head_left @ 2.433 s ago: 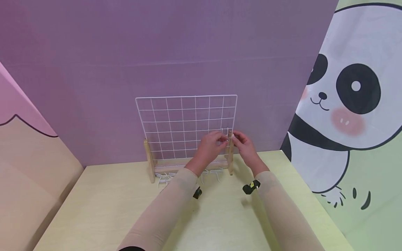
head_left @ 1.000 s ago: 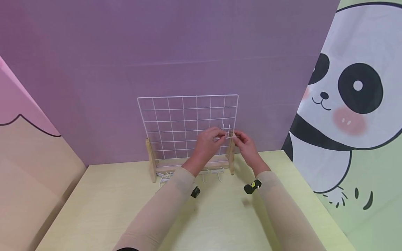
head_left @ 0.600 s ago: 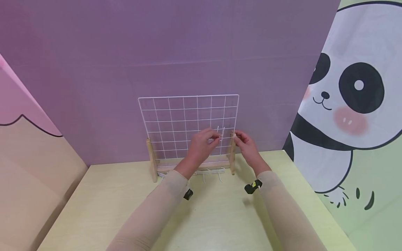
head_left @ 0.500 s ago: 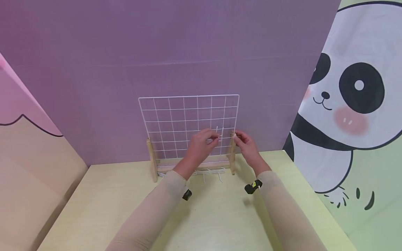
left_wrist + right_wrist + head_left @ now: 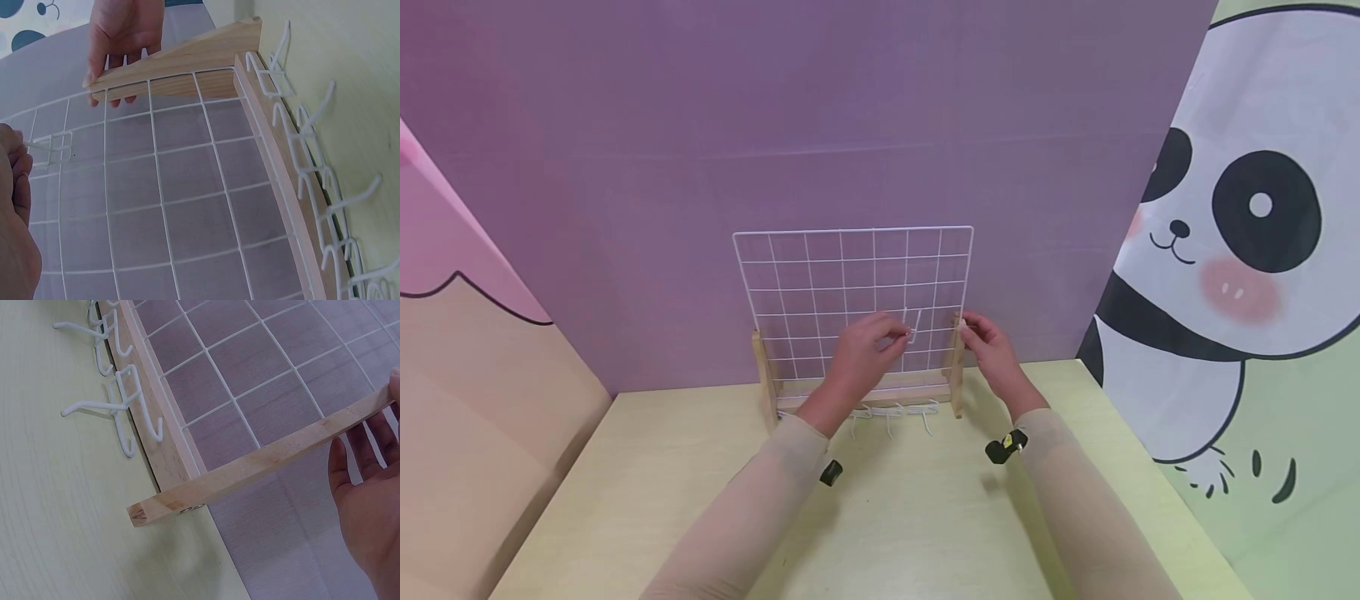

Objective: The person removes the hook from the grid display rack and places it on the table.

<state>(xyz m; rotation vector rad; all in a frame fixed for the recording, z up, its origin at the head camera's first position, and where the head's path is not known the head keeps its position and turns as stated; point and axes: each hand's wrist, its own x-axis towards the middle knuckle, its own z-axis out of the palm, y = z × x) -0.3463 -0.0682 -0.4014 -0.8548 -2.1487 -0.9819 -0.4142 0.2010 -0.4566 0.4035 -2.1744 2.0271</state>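
Note:
Between its thumb and fingertips, my left hand (image 5: 860, 350) pinches a white wire hook (image 5: 917, 323) in front of the lower right part of a white wire grid panel (image 5: 850, 230). Seen from the left wrist, the same hook (image 5: 37, 145) overlaps the grid wires, its prong pointing back to the fingers. My right hand (image 5: 992, 350) grips the upper end of the grid's right wooden post (image 5: 957, 379), thumb in front and fingers behind. In the right wrist view this post (image 5: 275, 453) runs up to the fingertips.
Several loose white hooks (image 5: 922, 409) lie in a row on the light wooden table (image 5: 910, 517), along the front of the stand's bottom bar. A left wooden post (image 5: 762, 367) holds the other side. Behind the grid stands a purple backdrop (image 5: 850, 108).
My left hand has carried the hook leftward along the grid, away from the right post, and slightly down at the end. My right hand keeps its grip on the post.

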